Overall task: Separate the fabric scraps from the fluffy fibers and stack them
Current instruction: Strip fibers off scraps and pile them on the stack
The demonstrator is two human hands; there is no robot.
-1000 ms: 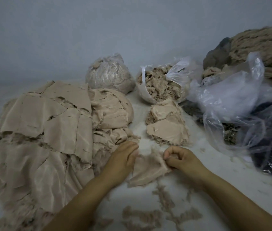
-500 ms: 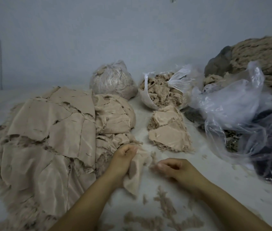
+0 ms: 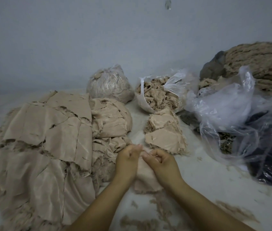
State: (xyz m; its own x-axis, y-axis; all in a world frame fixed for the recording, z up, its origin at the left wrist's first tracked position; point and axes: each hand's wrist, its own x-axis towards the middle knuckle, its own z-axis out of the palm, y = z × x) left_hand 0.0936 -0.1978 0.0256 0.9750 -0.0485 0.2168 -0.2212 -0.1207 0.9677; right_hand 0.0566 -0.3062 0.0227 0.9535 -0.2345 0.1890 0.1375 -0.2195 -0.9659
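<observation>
I see both hands meeting over one fabric scrap (image 3: pixel 146 177) that lies on the pale surface (image 3: pixel 203 177). The left hand (image 3: pixel 128 161) has its fingers curled, pinching the scrap's upper edge; the right hand (image 3: pixel 162 164) has its fingers (image 3: pixel 150 155) bent and pressed together on that same edge, touching the left hand's fingertips. The scrap hangs down between my wrists (its lower edge is frayed). Just beyond the fingers sits a small stack of scraps (image 3: pixel 164 132); to the left of them spreads a large heap of fabric pieces (image 3: pixel 48 142). Farther beyond are an open bag of fluffy fibers (image 3: pixel 157 95) and a tied bag (image 3: pixel 109 84). Loose fiber tufts (image 3: pixel 162 209) lie near my forearms, and crumpled clear plastic bags (image 3: pixel 242 124) sit to the right
</observation>
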